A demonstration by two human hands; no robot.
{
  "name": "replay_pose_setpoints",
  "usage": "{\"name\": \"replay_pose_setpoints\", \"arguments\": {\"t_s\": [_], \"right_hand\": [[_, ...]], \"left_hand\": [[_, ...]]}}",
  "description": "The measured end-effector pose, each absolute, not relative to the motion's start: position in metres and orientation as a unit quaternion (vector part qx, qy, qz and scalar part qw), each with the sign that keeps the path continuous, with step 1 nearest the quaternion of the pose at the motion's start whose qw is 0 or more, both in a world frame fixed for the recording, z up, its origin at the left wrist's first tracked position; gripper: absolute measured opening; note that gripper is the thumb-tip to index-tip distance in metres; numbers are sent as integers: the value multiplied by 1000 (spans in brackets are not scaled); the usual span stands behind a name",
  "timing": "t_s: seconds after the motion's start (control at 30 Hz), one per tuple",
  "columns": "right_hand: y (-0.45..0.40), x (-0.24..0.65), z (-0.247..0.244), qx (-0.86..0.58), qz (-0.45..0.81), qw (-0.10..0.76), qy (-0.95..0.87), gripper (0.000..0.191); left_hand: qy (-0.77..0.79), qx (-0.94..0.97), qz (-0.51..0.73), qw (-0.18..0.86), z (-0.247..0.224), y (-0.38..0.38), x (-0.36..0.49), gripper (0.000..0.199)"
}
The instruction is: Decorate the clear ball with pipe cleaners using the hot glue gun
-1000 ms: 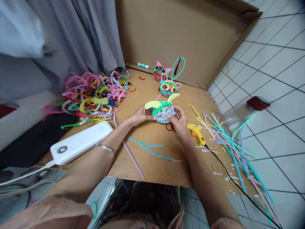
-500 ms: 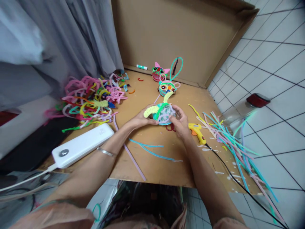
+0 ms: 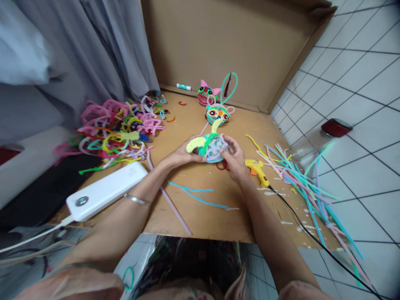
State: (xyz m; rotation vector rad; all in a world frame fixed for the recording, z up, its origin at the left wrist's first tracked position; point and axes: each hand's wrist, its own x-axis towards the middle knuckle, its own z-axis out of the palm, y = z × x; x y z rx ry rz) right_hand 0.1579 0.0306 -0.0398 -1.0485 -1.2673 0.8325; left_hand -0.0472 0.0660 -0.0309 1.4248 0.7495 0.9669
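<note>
A round clear ornament (image 3: 215,148), trimmed with green and lilac pipe cleaner and with two fuzzy yellow horn-like pieces, is held above the brown table between both hands. My left hand (image 3: 187,153) grips its left side, thumb underneath near the front. On the right side, my right hand (image 3: 234,157) has its thumb on the clear face and its fingers curled behind. Just beyond stands a decorated ball with eyes (image 3: 218,114) and a tall teal loop. Behind it sits a red ball with pink ears (image 3: 205,95). A dark red loop (image 3: 222,166) shows below my right hand.
Tangled pipe cleaners (image 3: 115,129) and a white power bank (image 3: 106,191) lie left. Blue stems (image 3: 200,200) lie near the front. Right are a yellow glue gun (image 3: 258,171) with a black cord, straight stems (image 3: 306,187) and a red-lidded clear container (image 3: 336,127). Cardboard (image 3: 231,46) stands behind.
The whole view has shifted slightly, so things appear a little further left and up. Both hands keep the same hold on the ornament.
</note>
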Motion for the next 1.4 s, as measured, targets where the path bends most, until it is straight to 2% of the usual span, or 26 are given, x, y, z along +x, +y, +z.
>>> {"name": "replay_pose_setpoints", "arguments": {"t_s": [0.37,0.53,0.63,0.7,0.83,0.9,1.13,1.23,1.4], "right_hand": [[25,153,-33,-455,370,595,-549,55],[24,154,-31,-460,374,590,-548,56],[24,155,-31,-460,372,586,-554,57],[25,156,-31,-458,364,584,-563,57],[27,156,-33,-459,346,574,-583,57],[27,155,-33,-455,345,575,-586,58],[26,152,-32,-440,353,574,-594,64],[26,152,-33,-431,360,573,-597,67],[28,153,-38,-427,364,564,-606,74]], "left_hand": [[308,726,384,480,-44,80,-54,104],[302,744,339,490,-34,76,-62,107],[285,755,314,500,-26,79,-74,101],[292,742,328,506,-22,84,-81,88],[343,667,497,437,-14,87,-84,59],[345,669,530,391,-8,83,-81,58],[362,766,478,232,9,64,-73,59],[355,768,472,246,8,63,-72,55],[354,716,461,386,3,62,-66,56]]}}
